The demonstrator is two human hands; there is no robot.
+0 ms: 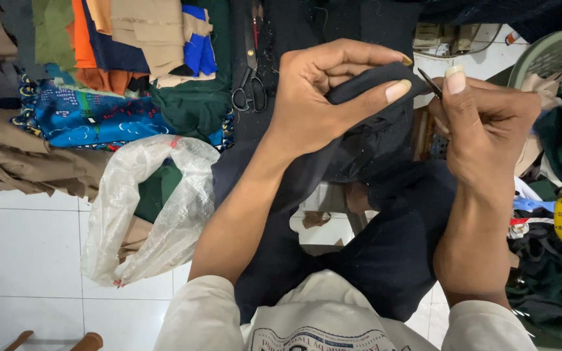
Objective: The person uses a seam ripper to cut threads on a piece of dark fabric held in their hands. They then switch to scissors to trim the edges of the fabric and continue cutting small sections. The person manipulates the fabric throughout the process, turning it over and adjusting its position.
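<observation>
Clear plastic bag point(151, 208), floor left

Matt black cloth point(372, 140) is pinched against a thin dark metal blade point(430, 82) (dull, barely glinting), beside a crinkled translucent plastic bag point(151, 208) on glossy white tiles point(27, 240).

the floor point(27, 247) is laid with glossy white square tiles with thin grey joints, evenly lit by soft light without hard shadows. along the top left lies a heap of folded cloth pieces point(131, 39) in tan, orange, olive, navy and bright blue, with a blue patterned fabric point(86, 117) beneath and a crumpled beige cloth point(21, 156) beside it. a clear crinkled plastic bag point(144, 208) rests on the tiles. at the top right stands a pale green slatted plastic basket point(554, 55). two rounded brown wooden ends point(53, 341) show at the bottom left.
</observation>
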